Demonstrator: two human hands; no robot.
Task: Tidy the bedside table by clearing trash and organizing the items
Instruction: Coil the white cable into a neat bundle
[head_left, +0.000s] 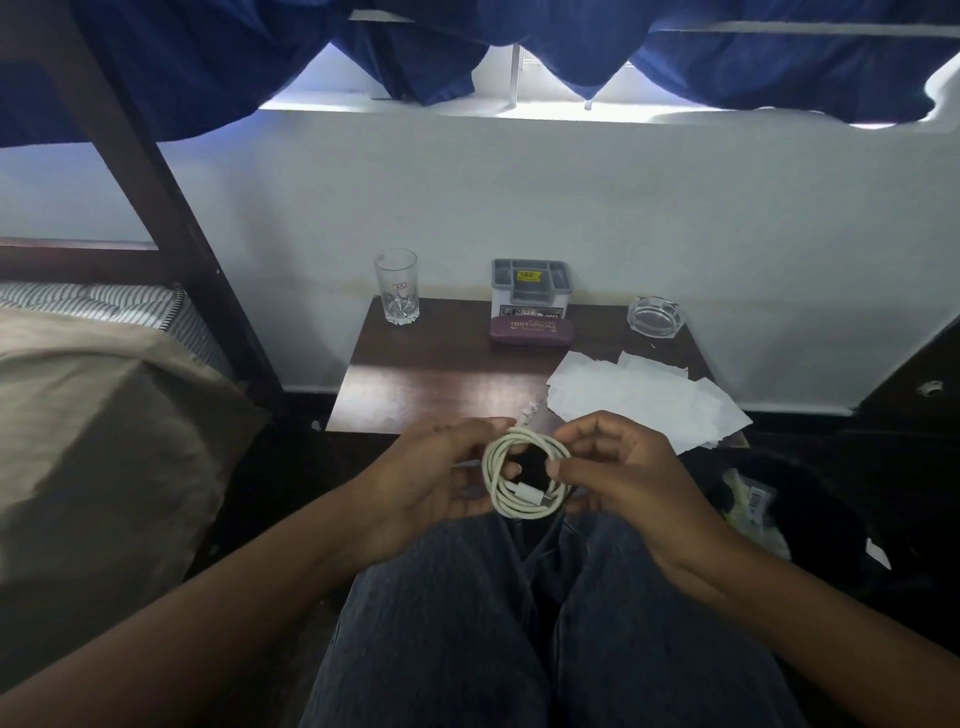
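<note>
A white charging cable (524, 475) is wound into a small coil, held over my knees just in front of the bedside table (441, 379). My left hand (436, 478) holds the coil's left side with curled fingers. My right hand (623, 467) pinches its right side between thumb and fingers. On the table stand a clear drinking glass (396, 286) at the back left, a grey organizer box (531, 288) at the back middle with a maroon glasses case (531, 330) in front of it, and a glass ashtray (655, 314) at the back right. White papers (644, 400) lie on the table's right front.
A bed with a beige pillow (104, 441) and a dark wooden frame (171, 218) stands to the left. A dark bin with trash (769, 514) sits low on the right. The white wall and blue curtains (467, 47) rise behind the table.
</note>
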